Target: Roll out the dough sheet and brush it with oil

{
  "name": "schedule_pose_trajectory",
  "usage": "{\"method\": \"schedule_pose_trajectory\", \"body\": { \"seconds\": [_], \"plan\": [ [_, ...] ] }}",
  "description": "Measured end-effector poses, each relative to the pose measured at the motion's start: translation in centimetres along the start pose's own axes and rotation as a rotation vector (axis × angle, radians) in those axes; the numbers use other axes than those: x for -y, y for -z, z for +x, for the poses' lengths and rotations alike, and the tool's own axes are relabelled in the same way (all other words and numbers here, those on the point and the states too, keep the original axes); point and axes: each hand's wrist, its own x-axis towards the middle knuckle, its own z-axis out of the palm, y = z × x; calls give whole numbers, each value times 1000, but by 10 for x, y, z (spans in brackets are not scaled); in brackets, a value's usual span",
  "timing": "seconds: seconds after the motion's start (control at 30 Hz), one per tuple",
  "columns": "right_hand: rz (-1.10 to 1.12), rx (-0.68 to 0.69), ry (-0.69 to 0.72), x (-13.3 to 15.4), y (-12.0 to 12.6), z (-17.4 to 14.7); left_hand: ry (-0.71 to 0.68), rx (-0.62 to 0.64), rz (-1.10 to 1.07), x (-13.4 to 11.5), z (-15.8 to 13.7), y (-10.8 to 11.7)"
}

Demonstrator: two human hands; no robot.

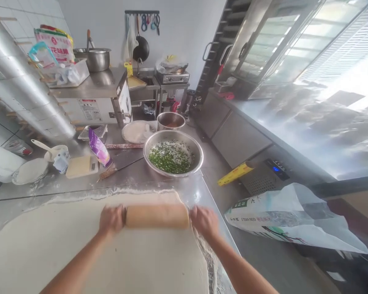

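A wooden rolling pin lies across the far right part of a wide, thin sheet of pale dough spread on the steel counter. My left hand grips the pin's left end and my right hand grips its right end, near the counter's right edge. Just beyond the dough stands a large steel bowl with chopped green herbs in it.
Behind the bowl are a smaller steel pot and a plate. A knife, a purple packet, a scale and a flour dish sit at left. A flour sack lies on the floor at right.
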Motion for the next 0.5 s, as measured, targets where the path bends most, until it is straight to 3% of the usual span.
{"method": "schedule_pose_trajectory", "body": {
  "seconds": [0.13, 0.2, 0.27, 0.37, 0.43, 0.5],
  "plan": [
    [-1, -107, -42, 12, -6, 93, 25, -25, 91, -16, 86, 42],
    [10, -139, -3, 16, -6, 82, 28, -13, 92, -15, 79, 44],
    [25, -158, 64, 10, -4, 21, 26, 9, 65, -12, 24, 25],
    [54, -180, 164, -12, -1, -125, 52, 31, -15, -7, -117, -25],
    [68, -192, 283, -27, 1, -215, 147, 113, -70, -6, -212, -57],
    [78, -161, 325, -39, 1, -274, 227, 223, -126, -8, -278, -76]
  ]
}}
